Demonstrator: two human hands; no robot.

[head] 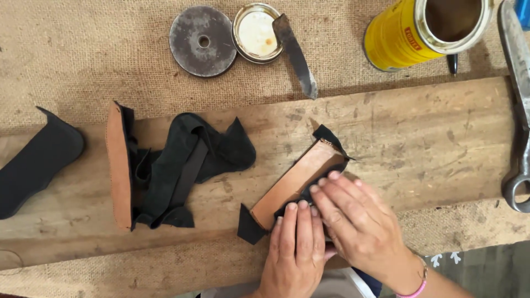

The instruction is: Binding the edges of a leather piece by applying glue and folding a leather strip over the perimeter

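My left hand [295, 251] and my right hand [359, 221] press side by side on a brown insole-shaped piece [295, 179] with black material folded over its edge. It lies at a slant on a wooden board [419, 138]. Fingers of both hands lie flat, pushing the black edge down onto the brown surface. A pink band is on my right wrist.
A second brown piece with loose black straps [165, 165] lies left on the board, and a black shaped piece [33, 160] farther left. On the burlap behind are a round metal disc [202, 41], a tin lid [256, 32] with a knife [295, 55], a yellow can [425, 30] and metal pincers [519, 110].
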